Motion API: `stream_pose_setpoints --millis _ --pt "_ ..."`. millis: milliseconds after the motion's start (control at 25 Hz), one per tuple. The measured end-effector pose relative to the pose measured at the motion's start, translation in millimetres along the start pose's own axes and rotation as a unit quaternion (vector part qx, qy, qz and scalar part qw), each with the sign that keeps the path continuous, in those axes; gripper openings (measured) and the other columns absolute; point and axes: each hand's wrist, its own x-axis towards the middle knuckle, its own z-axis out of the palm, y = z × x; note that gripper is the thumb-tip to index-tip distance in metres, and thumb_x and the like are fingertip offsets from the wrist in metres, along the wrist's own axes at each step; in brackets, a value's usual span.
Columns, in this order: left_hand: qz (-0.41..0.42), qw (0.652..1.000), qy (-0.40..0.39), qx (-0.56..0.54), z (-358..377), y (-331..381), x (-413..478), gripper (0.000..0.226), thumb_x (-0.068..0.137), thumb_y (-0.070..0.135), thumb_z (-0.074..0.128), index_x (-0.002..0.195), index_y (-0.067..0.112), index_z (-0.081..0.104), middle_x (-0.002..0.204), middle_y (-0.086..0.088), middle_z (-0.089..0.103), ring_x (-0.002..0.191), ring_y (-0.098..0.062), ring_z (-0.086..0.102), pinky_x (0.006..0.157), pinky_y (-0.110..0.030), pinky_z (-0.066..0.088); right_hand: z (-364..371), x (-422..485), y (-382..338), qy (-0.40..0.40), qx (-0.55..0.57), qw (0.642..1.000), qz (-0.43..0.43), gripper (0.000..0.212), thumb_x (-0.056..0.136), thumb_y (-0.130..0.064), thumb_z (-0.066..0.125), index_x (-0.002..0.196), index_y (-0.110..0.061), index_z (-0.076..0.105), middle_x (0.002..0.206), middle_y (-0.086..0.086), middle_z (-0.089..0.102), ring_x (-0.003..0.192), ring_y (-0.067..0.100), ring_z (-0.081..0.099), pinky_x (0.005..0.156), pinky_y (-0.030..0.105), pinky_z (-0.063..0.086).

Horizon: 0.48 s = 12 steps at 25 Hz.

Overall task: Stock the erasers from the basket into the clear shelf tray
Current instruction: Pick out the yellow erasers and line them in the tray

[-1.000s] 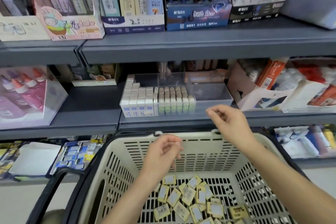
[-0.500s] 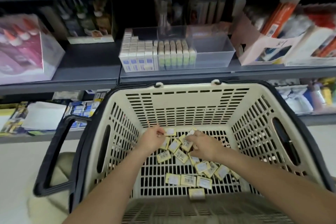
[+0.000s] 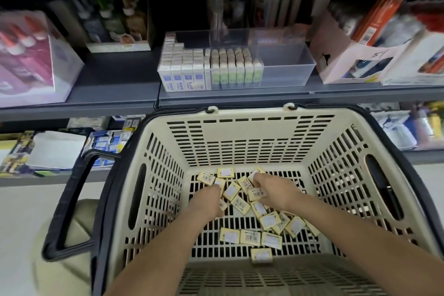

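Down in a cream basket (image 3: 240, 127), two hands reach among small yellow erasers (image 3: 249, 238).
Left hand (image 3: 206, 199) and right hand (image 3: 276, 190) both curl their fingers onto the pile at the far end of the basket floor; whether either pinches an eraser cannot be told. More erasers lie scattered nearer. Just beyond the basket, a clear tray (image 3: 286, 72) sits on the shelf (image 3: 240, 97), with rows of packets filling its left part.

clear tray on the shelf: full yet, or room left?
Partly full. The clear tray holds blue-labelled boxes at left and green-labelled packs in the middle; its right compartment looks empty.
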Motion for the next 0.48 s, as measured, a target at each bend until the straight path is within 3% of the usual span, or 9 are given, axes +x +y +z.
stream_pose_setpoints --millis 80,160,320,400,480 --pt "-0.020 0.999 -0.015 -0.026 -1.5 -1.6 2.7 0.018 0.084 0.015 0.063 0.101 0.012 0.055 0.089 -0.002 0.055 0.088 -0.020 0.056 0.073 -0.028 0.046 -5.2 1.3 2.8 0.005 0.081 0.997 0.007 0.024 0.083 -0.022 0.063 0.094 -0.029 0.043 0.081 -0.011 0.050 0.074 0.013 0.050 0.055 0.023 0.036" --pt "-0.025 1.000 -0.008 0.000 -3.3 -8.6 5.0 0.010 0.088 0.015 0.057 0.096 0.011 0.059 0.084 -0.001 0.054 0.088 -0.020 0.059 0.071 -0.028 0.046 -8.2 3.1 1.6 -0.003 0.192 0.981 0.025 0.020 0.082 -0.023 0.068 0.095 -0.029 0.053 0.080 -0.015 0.048 0.072 0.008 0.052 0.056 0.018 0.038" --pt "-0.021 0.999 -0.032 0.009 -1.6 -17.4 -1.0 0.039 0.082 0.041 0.065 0.109 0.015 0.053 0.106 -0.001 0.054 0.094 -0.017 0.055 0.075 -0.028 0.046 -3.8 3.8 -4.2 -0.015 0.275 0.960 0.039 0.018 0.083 -0.018 0.067 0.097 -0.023 0.058 0.089 -0.012 0.054 0.083 0.007 0.056 0.067 0.014 0.045" --pt "0.002 0.998 -0.013 0.067 4.8 -10.6 -5.4 0.042 0.080 0.036 0.068 0.113 0.016 0.052 0.113 -0.002 0.051 0.098 -0.019 0.054 0.078 -0.031 0.048 -2.6 3.1 -6.4 -0.030 0.306 0.951 0.046 0.016 0.085 -0.014 0.065 0.099 -0.019 0.059 0.091 -0.008 0.057 0.080 0.007 0.060 0.071 0.018 0.050" --pt "0.024 0.997 -0.002 0.067 8.5 -1.6 -6.5 0.033 0.080 0.027 0.066 0.108 0.016 0.052 0.106 -0.002 0.053 0.092 -0.018 0.054 0.072 -0.029 0.047 -3.9 2.7 -9.5 -0.045 0.358 0.931 0.057 0.015 0.086 -0.009 0.063 0.098 -0.016 0.059 0.092 -0.002 0.060 0.074 0.006 0.064 0.065 0.016 0.051"
